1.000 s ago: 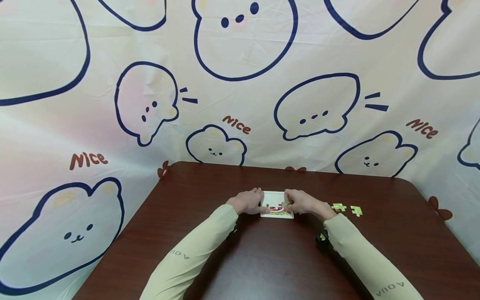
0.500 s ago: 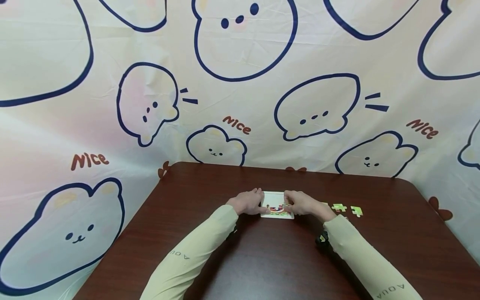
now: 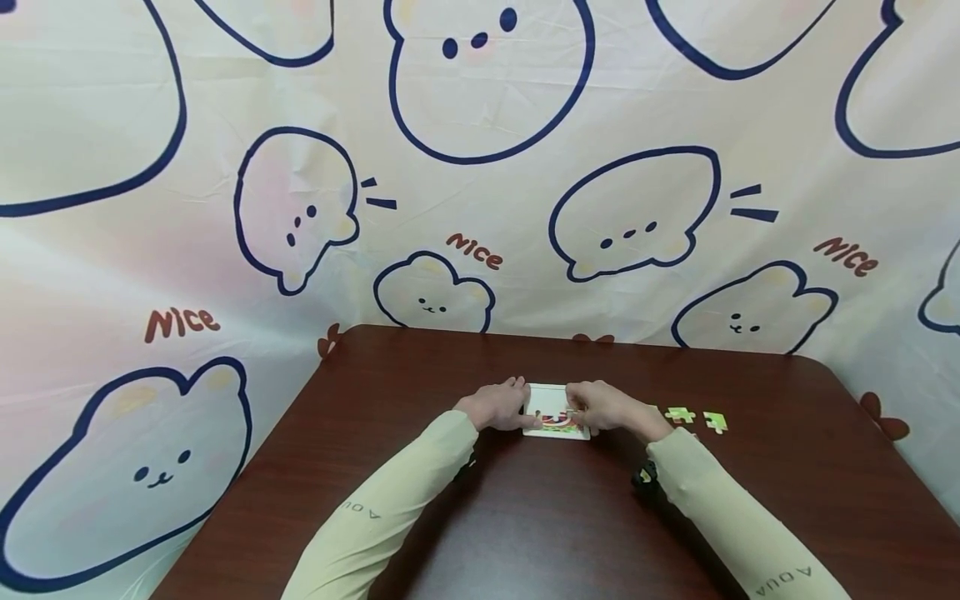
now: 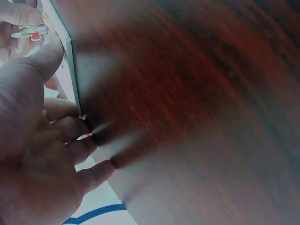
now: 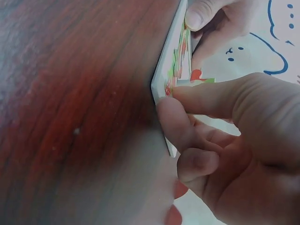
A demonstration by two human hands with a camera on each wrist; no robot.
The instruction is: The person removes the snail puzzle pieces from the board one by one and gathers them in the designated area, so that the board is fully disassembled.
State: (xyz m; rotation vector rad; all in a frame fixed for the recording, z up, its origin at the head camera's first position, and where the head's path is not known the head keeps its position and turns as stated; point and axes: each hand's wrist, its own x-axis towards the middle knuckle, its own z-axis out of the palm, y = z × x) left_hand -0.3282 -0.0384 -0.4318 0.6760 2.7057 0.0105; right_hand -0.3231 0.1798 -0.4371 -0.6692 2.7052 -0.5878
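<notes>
A white puzzle tray (image 3: 546, 399) lies flat on the table, with joined colourful pieces (image 3: 557, 423) along its near part and bare white behind them. My left hand (image 3: 493, 406) holds the tray's left side; its thumb lies over the rim in the left wrist view, other fingertips touching the table beyond. At the tray's right side, my right hand (image 3: 607, 408) pinches a puzzle piece (image 5: 206, 80) with green and red on it, between thumb and fingers. One lower finger of that hand touches the tray's corner. The piece's far part is hidden by the fingers.
To the right of the right hand lie loose green puzzle pieces: one (image 3: 680, 414), another (image 3: 715, 422), and a third (image 3: 652, 409) partly behind the wrist. The brown table (image 3: 540, 517) ends at a cartoon-printed cloth (image 3: 517, 208) at the back and left.
My right hand shifts slightly leftward over the tray, and a finger now shows at the tray's right edge. A loose piece beside the wrist has come into view. The left hand stays in place.
</notes>
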